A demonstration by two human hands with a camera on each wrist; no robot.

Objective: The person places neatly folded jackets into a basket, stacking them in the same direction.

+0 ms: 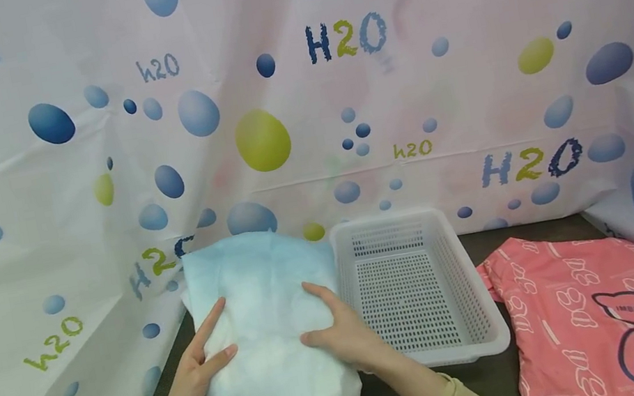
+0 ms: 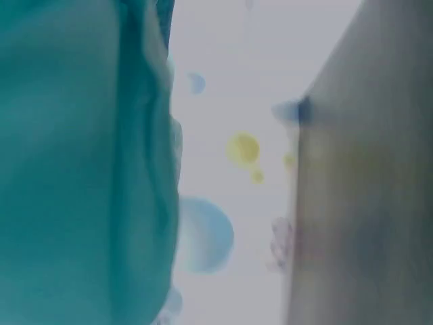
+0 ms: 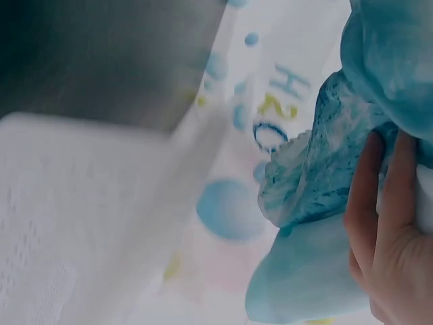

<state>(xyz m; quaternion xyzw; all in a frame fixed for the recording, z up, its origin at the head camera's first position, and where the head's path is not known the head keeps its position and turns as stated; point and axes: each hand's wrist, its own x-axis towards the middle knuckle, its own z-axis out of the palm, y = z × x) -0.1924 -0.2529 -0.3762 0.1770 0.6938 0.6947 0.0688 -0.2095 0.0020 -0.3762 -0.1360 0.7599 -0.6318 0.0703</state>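
A thick folded cloth (image 1: 268, 320), fading from light blue to white, is held up between both hands above the table. My left hand (image 1: 198, 374) grips its left side, thumb and index finger on the near face and the other fingers mostly hidden. On the opposite side my right hand (image 1: 340, 332) holds it in the same way. In the right wrist view, fingers (image 3: 365, 183) of that hand reach into the teal folds (image 3: 331, 156), where a patterned layer shows. The left wrist view has the cloth (image 2: 74, 169) filling its left part, with the hand out of sight.
A white perforated plastic basket (image 1: 496, 329) stands on the dark table (image 1: 478, 247) just right of the cloth. Further right lies a red printed bag (image 1: 567, 316). Behind everything hangs a white curtain (image 1: 299, 95) with blue and green dots.
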